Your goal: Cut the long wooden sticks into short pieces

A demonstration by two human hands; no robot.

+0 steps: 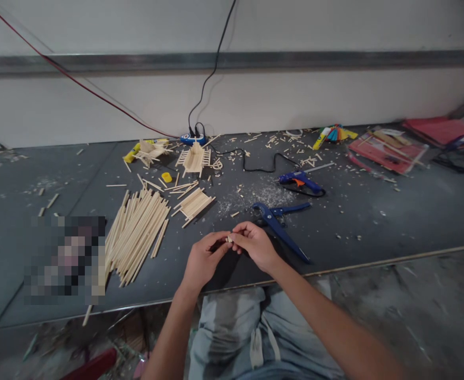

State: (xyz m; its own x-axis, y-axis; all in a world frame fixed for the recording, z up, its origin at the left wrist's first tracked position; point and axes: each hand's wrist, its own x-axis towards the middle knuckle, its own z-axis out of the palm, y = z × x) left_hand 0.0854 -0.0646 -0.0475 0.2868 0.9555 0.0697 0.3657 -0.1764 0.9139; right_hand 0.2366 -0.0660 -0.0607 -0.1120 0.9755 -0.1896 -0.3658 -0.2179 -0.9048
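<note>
**Risk: Dropped Stick Piece**

Left hand [202, 261] and right hand [255, 245] meet just left of the blue cutter [280, 228], fingers [243, 232] of both clamped on a short stick piece [228, 240] above the worktop [374, 221]. Loose pinch pressure may drop it among the offcuts [251, 198] beyond the cutter.

1. The wood piece [228, 239] is shown in pale tan.
2. At two o'clock from it, the cutter [274, 221] is coloured deep blue.
3. At one o'clock, the glue gun [300, 181] is seen in blue with an orange trigger.
4. At nine o'clock, the stick bundle [136, 237] is coloured light beige.
5. The table [374, 221] is rendered dark grey, speckled with pale chips.
</note>
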